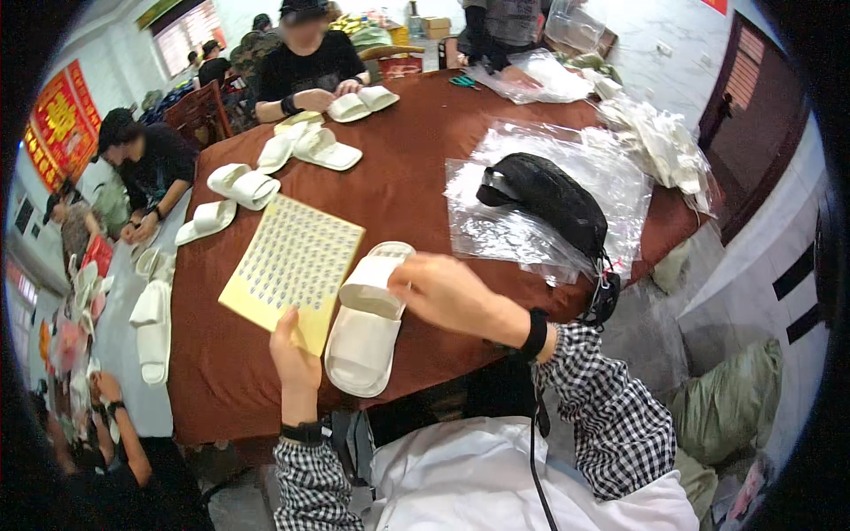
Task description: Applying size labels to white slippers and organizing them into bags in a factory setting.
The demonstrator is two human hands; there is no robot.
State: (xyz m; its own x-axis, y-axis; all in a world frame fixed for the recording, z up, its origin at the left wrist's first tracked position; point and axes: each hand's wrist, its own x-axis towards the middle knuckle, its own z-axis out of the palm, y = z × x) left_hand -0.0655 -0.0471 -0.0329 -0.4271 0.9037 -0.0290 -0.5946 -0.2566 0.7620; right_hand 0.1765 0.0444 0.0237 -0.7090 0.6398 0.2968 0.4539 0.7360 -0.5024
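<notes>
Seemingly, labelling is in hand: the sheet [288, 252] is pinched by the left hand [296, 361]; over the slipper [362, 349], left of centre, the right hand [453, 296] is curled (its grip's contents cannot be told). Careful placing seems needed next.

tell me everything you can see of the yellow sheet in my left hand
The yellow sheet is a flat rectangle, seemingly paper or thin card, with close rows of small greyish marks and a plain strip along its lower edge. Your left hand holds that edge, thumb on top. It sits at a slant over the brown tablecloth, left of the nearest white slipper; whether those touch is unclear.
</notes>
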